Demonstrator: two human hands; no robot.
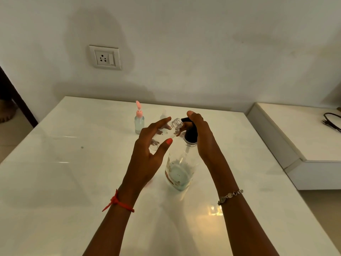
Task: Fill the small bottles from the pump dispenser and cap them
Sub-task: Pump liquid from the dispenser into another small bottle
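Note:
My left hand [149,152] holds a small clear bottle [164,134], uncapped and tilted, with its threaded mouth up against the black spout of the pump dispenser [181,163]. The dispenser is a tall clear bottle with a little bluish liquid at the bottom. It stands on the white table [73,182]. My right hand [201,137] rests on its black pump head [191,134], thumb on top. A second small bottle with a pink cap [139,122] stands upright behind my left hand, holding pale liquid.
A wall with a socket plate [105,57] rises right behind the table's far edge. A lower white ledge [299,137] adjoins on the right, with a black cable [332,121] on it. A dark doorway lies at far left.

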